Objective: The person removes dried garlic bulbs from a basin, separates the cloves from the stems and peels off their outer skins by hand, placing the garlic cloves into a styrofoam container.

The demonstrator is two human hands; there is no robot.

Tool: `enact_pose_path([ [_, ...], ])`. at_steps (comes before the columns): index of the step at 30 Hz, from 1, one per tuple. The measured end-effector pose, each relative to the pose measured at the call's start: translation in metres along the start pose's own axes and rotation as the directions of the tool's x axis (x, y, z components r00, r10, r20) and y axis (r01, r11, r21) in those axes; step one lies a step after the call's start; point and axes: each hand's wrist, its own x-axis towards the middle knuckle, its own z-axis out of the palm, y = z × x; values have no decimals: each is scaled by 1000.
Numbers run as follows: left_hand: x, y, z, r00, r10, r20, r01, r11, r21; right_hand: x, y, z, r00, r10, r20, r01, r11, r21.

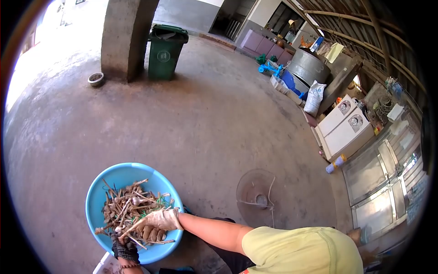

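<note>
A light-blue basin (96,182) stands on the floor, heaped with dry brown stalks and bulb-like pieces (130,203) that look like dried garlic. Green strands show among them. My right hand (159,220), in a whitish glove, reaches in over the heap from the right. Its fingers are closed along a pale dry stalk that slants down to the left. At the basin's lower left rim is my left hand (124,249), in a dark glove with a beaded bracelet at the wrist. Its fingers are closed at the lower end of that stalk; the exact grip is partly hidden.
A white container (106,265) sits below the basin, partly cut off. On the floor to the right lies a round, see-through disc-like object (255,194). Farther off are a concrete pillar (123,41), a green bin (165,55), a small bowl (96,79), a white sack (315,98) and a white cabinet (344,128).
</note>
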Motion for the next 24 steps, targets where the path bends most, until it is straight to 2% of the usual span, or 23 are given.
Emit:
enact_pose_path([
  [1,-4,5,19,986,-2,-166,-6,999,-46,1,3,3,1000,1,-2,-1,1000,-6],
  [2,-7,2,20,982,-51,-184,39,997,-65,1,7,6,945,-265,-190,138,852,-504],
  [3,-9,-1,21,975,-99,-200,84,993,-84,-1,7,13,802,-563,-201,106,465,-879],
  [4,-4,-19,25,956,-88,-280,76,996,-55,-12,0,36,824,-494,-276,-16,467,-884],
  [5,-6,-32,26,969,-81,-234,89,996,22,-3,12,41,704,-681,-201,114,388,-915],
  [6,14,-53,0,982,-188,31,190,979,-73,8,17,44,658,-728,-194,318,502,-804],
  [7,33,-74,-27,919,-258,299,309,941,-137,17,19,46,606,-768,-205,510,574,-641],
  [8,28,-80,-19,898,-251,361,292,954,-64,23,20,44,569,-794,-212,568,566,-597],
  [9,23,-82,-5,904,-247,349,266,964,-8,27,19,46,572,-790,-223,620,593,-513],
  [11,19,-84,8,909,-224,352,218,974,57,37,28,42,670,-707,-226,671,707,-224],
  [15,18,-81,21,932,-121,343,109,993,56,46,31,44,691,-666,-279,623,746,-238],
  [17,18,-81,24,939,-69,337,61,998,32,45,34,52,623,-722,-300,652,692,-310],
  [18,17,-81,25,944,-42,326,36,999,24,43,35,50,622,-723,-302,593,686,-421],
  [19,17,-83,25,946,-22,323,17,1000,17,44,34,48,579,-768,-273,572,622,-535],
  [21,18,-86,27,947,24,319,-26,1000,1,45,31,51,610,-713,-347,575,699,-425],
  [22,19,-87,27,946,48,322,-47,999,-11,37,24,59,610,-713,-344,575,698,-427],
  [24,24,-90,23,936,109,335,-99,994,-49,21,12,74,739,-522,-426,492,850,-188],
])
